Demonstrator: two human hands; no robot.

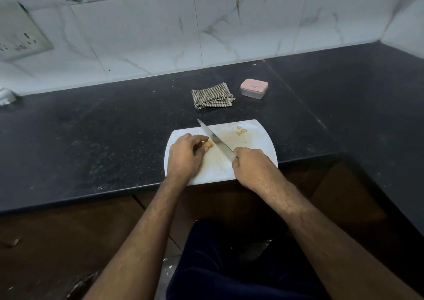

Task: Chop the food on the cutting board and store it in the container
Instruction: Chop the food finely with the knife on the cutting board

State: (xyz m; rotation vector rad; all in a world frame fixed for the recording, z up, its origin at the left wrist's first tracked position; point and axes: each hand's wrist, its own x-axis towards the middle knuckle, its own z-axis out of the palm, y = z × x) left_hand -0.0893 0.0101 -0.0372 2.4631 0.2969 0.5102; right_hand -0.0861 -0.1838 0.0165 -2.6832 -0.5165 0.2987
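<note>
A white board [257,143] lies at the near edge of the dark tabletop [103,139], its front rim slightly overhanging. The left hand [184,156] rests on the board's left part, fingers curled over a small yellowish piece of food [208,144] and pinching it; most of the piece is hidden under the fingers, so its shape and kind are hard to make out. The right hand [251,166] is clenched around the handle of a knife [215,140]; the handle itself is fully covered by the fist. The blade runs diagonally up and left across the board, its flat side just beside the food, and its tip reaches past the board's far edge. Whether the edge touches the board cannot be told.

A few cut slices [241,131] lie on the far right part of the board, well apart from the hands; they are too small to count surely. Faint smears mark the board's middle.

Behind the board sit a folded checked cloth [212,95] and, just to its right, a clear container [254,88] with a pink lid on; its inside cannot be seen. At the left edge of the frame a pale object [6,96] is cut off and unclear, and a blurred switch plate [21,33] sits on the tiled wall [252,28]
</note>
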